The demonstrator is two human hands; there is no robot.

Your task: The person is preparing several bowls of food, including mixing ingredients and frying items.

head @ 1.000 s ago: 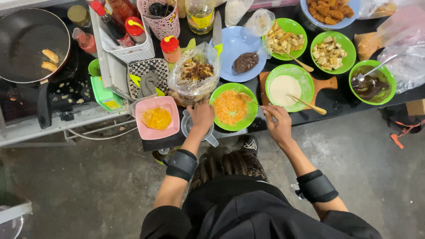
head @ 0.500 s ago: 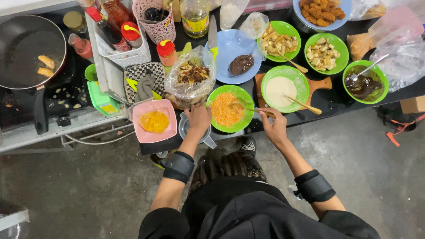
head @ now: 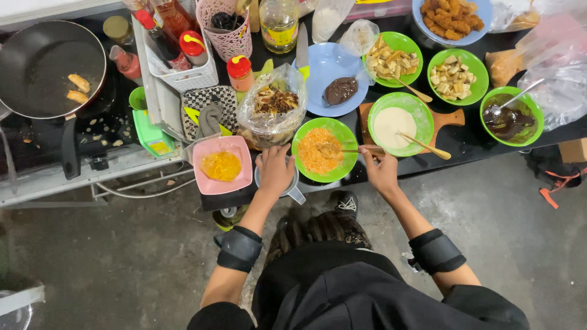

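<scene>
Right hand (head: 380,172) pinches thin sticks (head: 351,150) in the crumb-filled green bowl (head: 324,150) at the bench edge, left hand (head: 276,171) clasping a metal cup (head: 292,190) (best held steady while stirring gently).

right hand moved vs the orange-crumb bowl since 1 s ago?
Yes. The right hand came in toward the green bowl of orange crumbs; its chopsticks now reach into the crumbs instead of stopping at the rim.

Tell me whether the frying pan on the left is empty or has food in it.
Has food. The black frying pan holds two small golden-brown pieces near its right side; the rest of its surface looks bare.
</scene>
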